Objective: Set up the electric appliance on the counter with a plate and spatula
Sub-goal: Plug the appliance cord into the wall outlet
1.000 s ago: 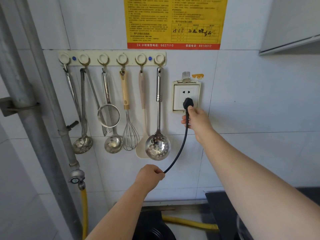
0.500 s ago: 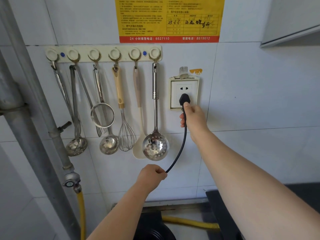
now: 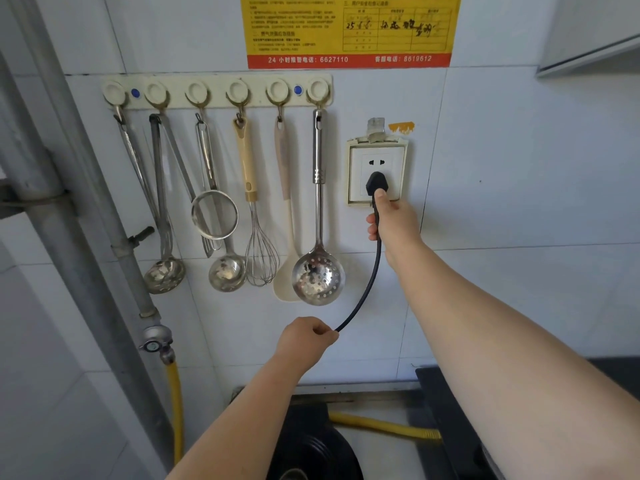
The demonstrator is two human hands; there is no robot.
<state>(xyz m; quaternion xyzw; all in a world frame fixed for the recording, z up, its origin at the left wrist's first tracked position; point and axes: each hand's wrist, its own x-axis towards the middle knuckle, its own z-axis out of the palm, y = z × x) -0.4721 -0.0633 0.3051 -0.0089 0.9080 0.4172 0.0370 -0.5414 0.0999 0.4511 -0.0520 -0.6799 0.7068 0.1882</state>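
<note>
At socket, we see right hand pinching plug, seemingly seated; left hand, at 7 o'clock, fisted around cord.

Soft, even daylight fills my view, bright on the white wall tiles. My slotted ladle catches small glints. Shadows behind the hanging utensils are faint. The steel pipe bows at the wide-angle edge, and my right forearm blurs near the corner.
</note>
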